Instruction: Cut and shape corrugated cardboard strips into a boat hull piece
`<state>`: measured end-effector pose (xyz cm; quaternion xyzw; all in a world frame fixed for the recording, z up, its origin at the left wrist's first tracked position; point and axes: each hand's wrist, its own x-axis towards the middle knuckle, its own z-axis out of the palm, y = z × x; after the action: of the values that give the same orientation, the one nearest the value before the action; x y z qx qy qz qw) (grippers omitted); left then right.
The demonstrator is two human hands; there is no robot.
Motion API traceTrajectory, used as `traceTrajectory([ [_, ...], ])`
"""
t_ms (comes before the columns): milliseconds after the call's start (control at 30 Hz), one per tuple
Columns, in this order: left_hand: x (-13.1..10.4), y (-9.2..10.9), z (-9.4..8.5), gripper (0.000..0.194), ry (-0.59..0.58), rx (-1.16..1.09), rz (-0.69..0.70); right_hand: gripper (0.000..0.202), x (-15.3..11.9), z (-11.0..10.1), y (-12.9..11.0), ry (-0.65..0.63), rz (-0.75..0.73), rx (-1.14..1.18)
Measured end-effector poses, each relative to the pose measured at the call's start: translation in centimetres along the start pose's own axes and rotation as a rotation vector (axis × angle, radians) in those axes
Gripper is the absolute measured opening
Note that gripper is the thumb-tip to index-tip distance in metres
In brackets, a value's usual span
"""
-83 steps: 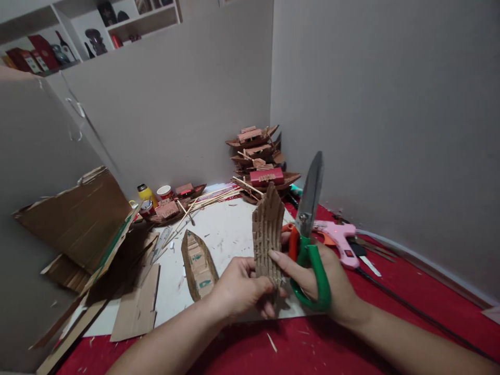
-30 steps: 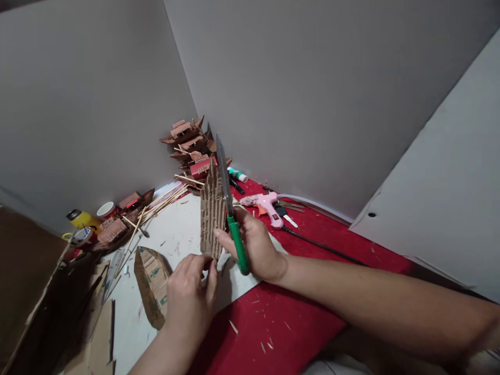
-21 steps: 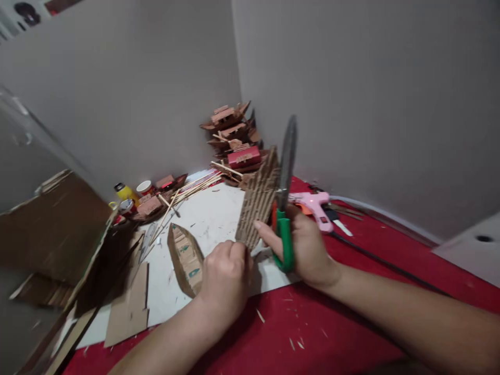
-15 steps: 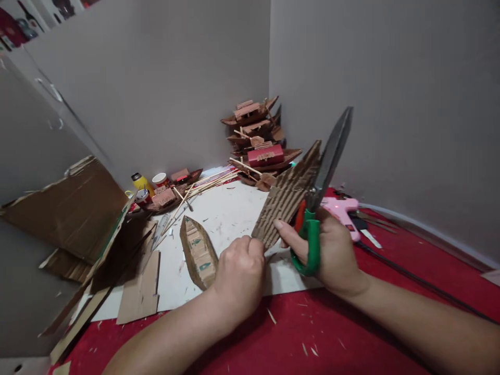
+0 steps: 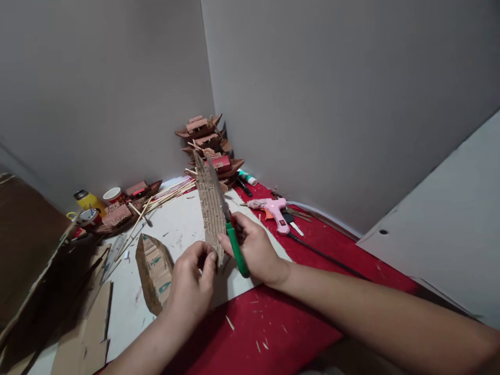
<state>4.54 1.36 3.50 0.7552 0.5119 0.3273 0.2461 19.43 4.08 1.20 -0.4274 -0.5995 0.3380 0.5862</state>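
Observation:
In my right hand (image 5: 260,250) are scissors (image 5: 236,247) with a green handle, their blades pointing up and away. The thumb of that hand also rests on a piece of corrugated cardboard (image 5: 211,211), which stands upright beside the blades with its ridges showing. My left hand (image 5: 193,276) is closed at the cardboard's lower corner, thumb and forefinger pinching its edge. A small cardboard boat hull (image 5: 154,273) with green marks inside lies just left of my left hand, on a white board (image 5: 177,219).
Finished model boats (image 5: 203,136) are stacked in the wall corner. A pink glue gun (image 5: 276,210) lies on the red cloth (image 5: 269,323), its cord running right. Thin sticks (image 5: 167,195), a yellow bottle (image 5: 90,202), cups (image 5: 113,195) and cardboard sheets (image 5: 94,328) are at the left.
The view has swung right. The cardboard and scissors have turned more upright and edge-on, and the left hand's grip has changed from a fist to a pinch at the lower corner.

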Motion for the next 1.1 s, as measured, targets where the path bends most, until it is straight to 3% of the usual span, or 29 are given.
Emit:
traceTrajectory([
  [233, 0.6, 0.3, -0.2, 0.02, -0.034, -0.39, -0.171, 0.017, 0.4, -0.3, -0.2, 0.033, 0.025, 0.069],
  [533, 0.6, 0.9, -0.3, 0.021, 0.031, -0.501, -0.225, 0.02, 0.7, -0.3, -0.4, -0.009, 0.178, 0.317],
  [900, 0.8, 0.6, -1.1, 0.017, 0.009, -0.651, -0.292, 0.028, 1.0, -0.8, -1.7, -0.011, 0.268, 0.447],
  [1000, 0.8, 0.7, -1.5, 0.015, 0.047, -0.709, -0.275, 0.031, 1.3, -1.0, -2.0, -0.003, 0.32, 0.467],
  [1100, 0.4, 1.5, -3.2, 0.009, 0.17, -0.728, -0.223, 0.034, 1.8, -1.3, -2.0, 0.024, 0.357, 0.458],
])
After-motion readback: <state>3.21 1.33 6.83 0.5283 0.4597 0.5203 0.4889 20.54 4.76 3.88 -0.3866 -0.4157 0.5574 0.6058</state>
